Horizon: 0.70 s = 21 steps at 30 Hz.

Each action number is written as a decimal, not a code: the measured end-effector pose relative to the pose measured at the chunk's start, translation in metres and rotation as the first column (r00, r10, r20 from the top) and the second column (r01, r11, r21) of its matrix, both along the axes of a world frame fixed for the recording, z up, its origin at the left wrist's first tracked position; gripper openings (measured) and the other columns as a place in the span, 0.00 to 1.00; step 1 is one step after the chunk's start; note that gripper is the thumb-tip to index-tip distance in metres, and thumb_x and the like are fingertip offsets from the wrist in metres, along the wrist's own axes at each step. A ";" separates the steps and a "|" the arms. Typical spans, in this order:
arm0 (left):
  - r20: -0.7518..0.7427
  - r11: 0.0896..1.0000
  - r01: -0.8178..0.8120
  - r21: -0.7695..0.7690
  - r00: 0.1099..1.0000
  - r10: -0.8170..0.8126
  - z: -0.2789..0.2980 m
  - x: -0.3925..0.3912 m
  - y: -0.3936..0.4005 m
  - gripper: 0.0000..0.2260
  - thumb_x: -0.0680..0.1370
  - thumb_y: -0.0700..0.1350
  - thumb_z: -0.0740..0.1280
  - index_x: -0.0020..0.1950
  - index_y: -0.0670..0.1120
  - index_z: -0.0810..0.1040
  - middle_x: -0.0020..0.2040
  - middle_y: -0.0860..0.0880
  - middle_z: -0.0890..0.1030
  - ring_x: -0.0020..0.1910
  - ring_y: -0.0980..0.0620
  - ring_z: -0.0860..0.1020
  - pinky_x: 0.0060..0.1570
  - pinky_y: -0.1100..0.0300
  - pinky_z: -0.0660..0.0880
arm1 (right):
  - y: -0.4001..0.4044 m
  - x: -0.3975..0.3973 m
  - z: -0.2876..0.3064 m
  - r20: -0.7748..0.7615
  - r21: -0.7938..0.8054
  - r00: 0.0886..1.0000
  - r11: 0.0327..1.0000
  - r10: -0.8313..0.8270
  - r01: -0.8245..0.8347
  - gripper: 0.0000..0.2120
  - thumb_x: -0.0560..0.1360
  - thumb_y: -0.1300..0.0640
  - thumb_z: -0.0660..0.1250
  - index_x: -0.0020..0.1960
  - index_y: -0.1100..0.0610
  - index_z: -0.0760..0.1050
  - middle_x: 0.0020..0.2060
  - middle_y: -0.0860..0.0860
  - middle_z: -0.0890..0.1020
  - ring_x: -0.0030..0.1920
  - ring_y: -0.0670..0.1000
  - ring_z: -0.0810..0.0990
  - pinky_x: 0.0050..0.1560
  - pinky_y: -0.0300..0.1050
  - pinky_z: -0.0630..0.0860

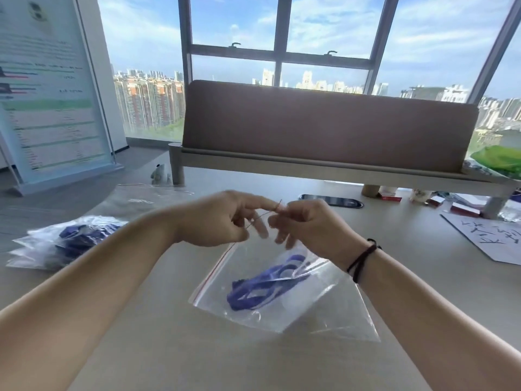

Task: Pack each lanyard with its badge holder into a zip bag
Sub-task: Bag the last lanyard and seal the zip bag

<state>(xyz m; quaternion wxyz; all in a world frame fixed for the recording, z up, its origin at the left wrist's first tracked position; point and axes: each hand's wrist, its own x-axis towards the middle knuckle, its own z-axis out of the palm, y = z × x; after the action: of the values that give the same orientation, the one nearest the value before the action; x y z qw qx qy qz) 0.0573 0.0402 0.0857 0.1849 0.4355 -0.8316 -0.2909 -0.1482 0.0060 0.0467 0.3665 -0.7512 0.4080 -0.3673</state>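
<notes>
A clear zip bag point(315, 309) with a red seal strip hangs tilted above the table in front of me. Inside it lies a bunched blue lanyard point(253, 289); its badge holder is hard to make out through the plastic. My left hand point(217, 221) and my right hand point(307, 230) meet at the bag's top corner. Both pinch the seal edge between thumb and fingers, close together.
A pile of filled zip bags point(64, 244) with blue lanyards lies at the left. Flat clear bags point(141, 198) rest behind it. A dark phone point(329, 200), small boxes point(465, 210) and a sheet with handwriting point(496, 235) sit at the right, under a raised shelf point(324, 165).
</notes>
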 end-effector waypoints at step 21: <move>-0.605 0.897 -0.128 0.423 0.697 0.384 -0.035 0.006 0.022 0.25 0.62 0.57 0.82 0.53 0.45 0.86 0.56 0.46 0.85 0.56 0.48 0.83 0.58 0.52 0.79 | 0.042 -0.037 0.083 0.524 0.134 0.821 0.974 -0.227 0.184 0.06 0.72 0.56 0.75 0.46 0.58 0.85 0.41 0.56 0.86 0.34 0.55 0.81 0.58 0.61 0.77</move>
<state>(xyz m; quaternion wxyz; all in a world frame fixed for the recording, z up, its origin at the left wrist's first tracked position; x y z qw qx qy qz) 0.0632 0.0621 0.0510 0.4326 0.4389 -0.5717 -0.5417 -0.1847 0.0482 0.1295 0.4527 -0.5555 0.3818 -0.5837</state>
